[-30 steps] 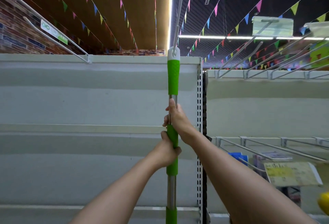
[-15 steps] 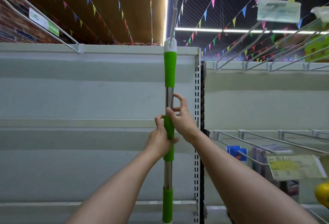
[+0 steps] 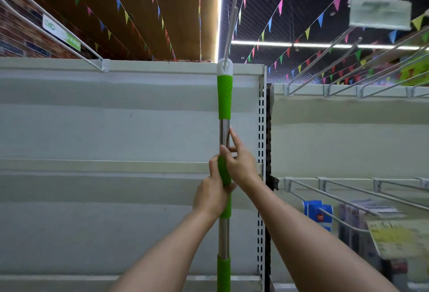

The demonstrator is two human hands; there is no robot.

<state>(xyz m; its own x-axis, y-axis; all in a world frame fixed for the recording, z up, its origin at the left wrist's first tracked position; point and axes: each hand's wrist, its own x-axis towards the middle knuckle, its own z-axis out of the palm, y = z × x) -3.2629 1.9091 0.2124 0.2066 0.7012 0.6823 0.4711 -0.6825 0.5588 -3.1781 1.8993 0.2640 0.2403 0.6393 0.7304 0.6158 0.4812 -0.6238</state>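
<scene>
A long upright pole (image 3: pixel 224 96) with green grips and bare steel sections stands in front of me; its white cap hangs on a grey display hook (image 3: pixel 231 15) that runs up toward the ceiling. My left hand (image 3: pixel 212 195) grips the middle green grip from the left. Just above it, my right hand (image 3: pixel 240 163) pinches the pole where green meets steel, with the index finger stretched up along the steel. The pole's lower end runs out of the frame.
A bare white shelving panel (image 3: pixel 104 129) fills the left and centre. A slotted upright (image 3: pixel 262 129) stands just right of the pole. Rows of wire hooks (image 3: pixel 348 193) jut out at right, with blue packets (image 3: pixel 319 214) and a yellow tag (image 3: pixel 397 238). Bunting hangs overhead.
The pole has risen, its cap sliding further up the hook. My right hand loosened from a full grip to a pinch with the index finger extended; my left hand keeps its hold.
</scene>
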